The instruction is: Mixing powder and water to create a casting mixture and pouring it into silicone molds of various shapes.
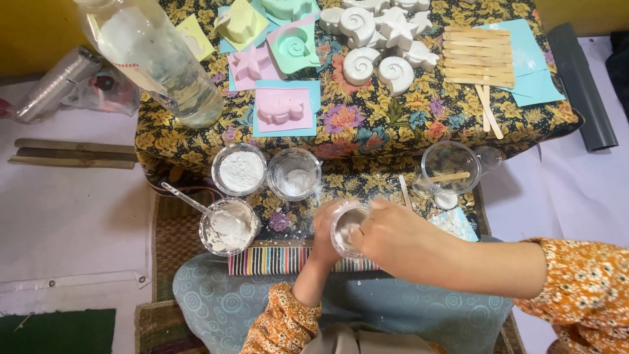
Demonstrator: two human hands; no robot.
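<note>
My left hand [324, 233] grips a small clear cup [345, 226] with white paste inside, held just above my lap. My right hand [393, 239] is over the cup's right rim with fingers closed; whatever it holds is hidden inside the cup. Beyond them stand a cup of white powder [240, 170], a nearly empty cup with white residue [295, 174], and a cup of white mix with a spoon [227, 227] in it. A clear cup holding a wooden stick [450, 169] sits to the right.
A floral cloth [367, 121] covers the low table. On it lie pastel moulds [282, 108], white plaster shells and a star [380, 39], wooden sticks [478, 59] on blue paper, and a large clear bottle [157, 56]. A striped mat [275, 260] lies by my lap.
</note>
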